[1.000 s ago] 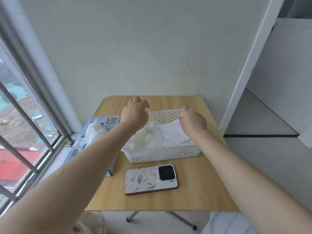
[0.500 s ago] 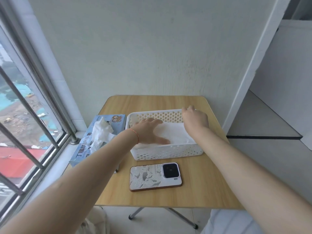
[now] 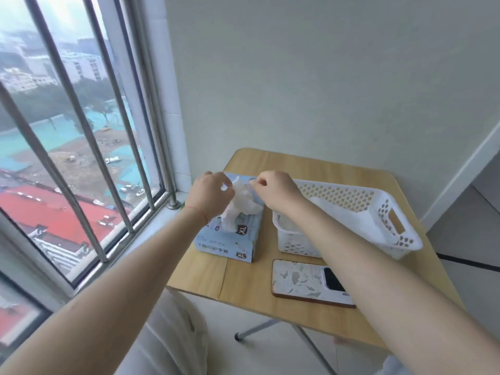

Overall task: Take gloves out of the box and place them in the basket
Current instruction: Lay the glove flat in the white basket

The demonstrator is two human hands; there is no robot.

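Note:
A light blue glove box (image 3: 238, 239) marked XL lies on the left of the wooden table (image 3: 270, 290). A crumpled white glove (image 3: 240, 204) sticks up out of its top opening. My left hand (image 3: 209, 194) and my right hand (image 3: 276, 189) are both over the box, and each pinches the upper edge of that glove. To the right stands the white perforated basket (image 3: 395, 226) with several white gloves (image 3: 335, 209) lying inside.
A phone (image 3: 305, 282) in a patterned case lies face down near the table's front edge, partly under my right forearm. A barred window (image 3: 89, 136) runs along the left, with its sill beside the box. The wall stands right behind the table.
Both hands left the basket and moved left to the glove box, where they took hold of the protruding glove. The view swung left toward the window.

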